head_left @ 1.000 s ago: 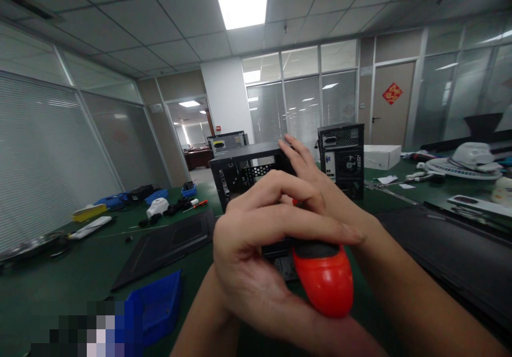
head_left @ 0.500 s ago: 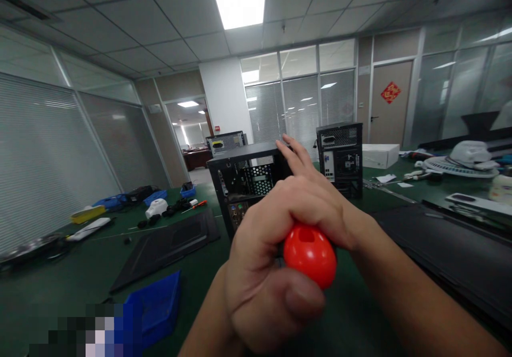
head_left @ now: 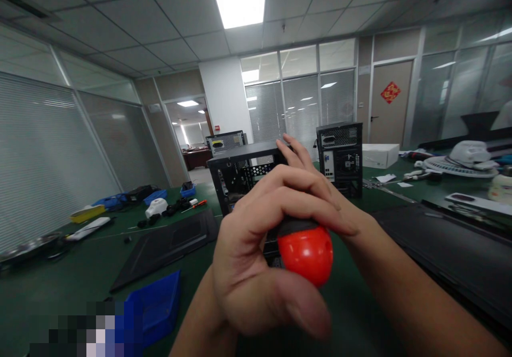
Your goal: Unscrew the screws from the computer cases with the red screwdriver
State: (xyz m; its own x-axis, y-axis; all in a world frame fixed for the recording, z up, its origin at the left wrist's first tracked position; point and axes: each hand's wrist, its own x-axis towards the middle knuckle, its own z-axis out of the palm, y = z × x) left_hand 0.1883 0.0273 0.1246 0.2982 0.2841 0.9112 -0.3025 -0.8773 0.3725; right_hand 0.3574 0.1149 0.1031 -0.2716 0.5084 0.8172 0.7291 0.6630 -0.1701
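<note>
Gripping a red, round-ended plastic screwdriver handle [head_left: 305, 253], the left hand [head_left: 248, 271] clenches it before the open black metal computer case [head_left: 244, 178].
The right hand [head_left: 320, 197] reaches toward the case mid-worktop, its grasp unclear; with the tip hidden, it could slip off.

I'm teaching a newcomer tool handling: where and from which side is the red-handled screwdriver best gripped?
Grip the red-handled screwdriver by its rounded red butt and black collar, coming from behind, from the person's side. The handle end points back at the camera and the shaft is hidden toward the computer case, as the left hand wraps it now.
</note>
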